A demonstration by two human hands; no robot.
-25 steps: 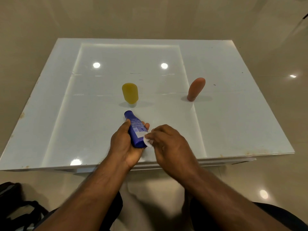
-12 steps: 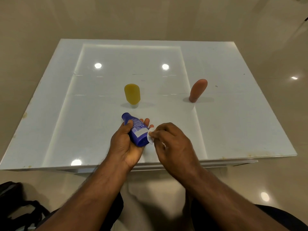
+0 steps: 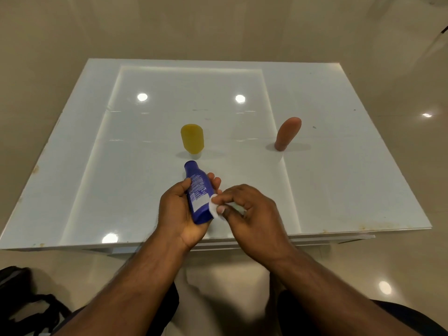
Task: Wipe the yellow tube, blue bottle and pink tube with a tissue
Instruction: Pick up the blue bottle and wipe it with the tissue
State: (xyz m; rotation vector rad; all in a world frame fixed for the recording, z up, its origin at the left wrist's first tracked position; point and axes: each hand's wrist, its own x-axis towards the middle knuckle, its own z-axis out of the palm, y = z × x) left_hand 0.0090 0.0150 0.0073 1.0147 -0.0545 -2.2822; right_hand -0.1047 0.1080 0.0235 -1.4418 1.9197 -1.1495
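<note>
Gripping the blue bottle point(image 3: 198, 194) above the table's point(image 3: 339, 190) six o'clock edge, the left hand point(image 3: 180, 214) is tilting it while the right hand point(image 3: 252, 214) is pinching a tissue point(image 3: 213, 207) against its side; yellow tube point(image 3: 192, 138) is standing at twelve, pink tube point(image 3: 287, 133) at two.

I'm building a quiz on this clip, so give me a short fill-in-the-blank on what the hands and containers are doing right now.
1. The left hand holds the ____ bottle above the table.
2. The right hand pinches a white ____ against that bottle's lower end.
3. The yellow tube and the pink tube both stand on the table, the pink one to the ____ of the yellow one.

Missing words: blue; tissue; right
</note>
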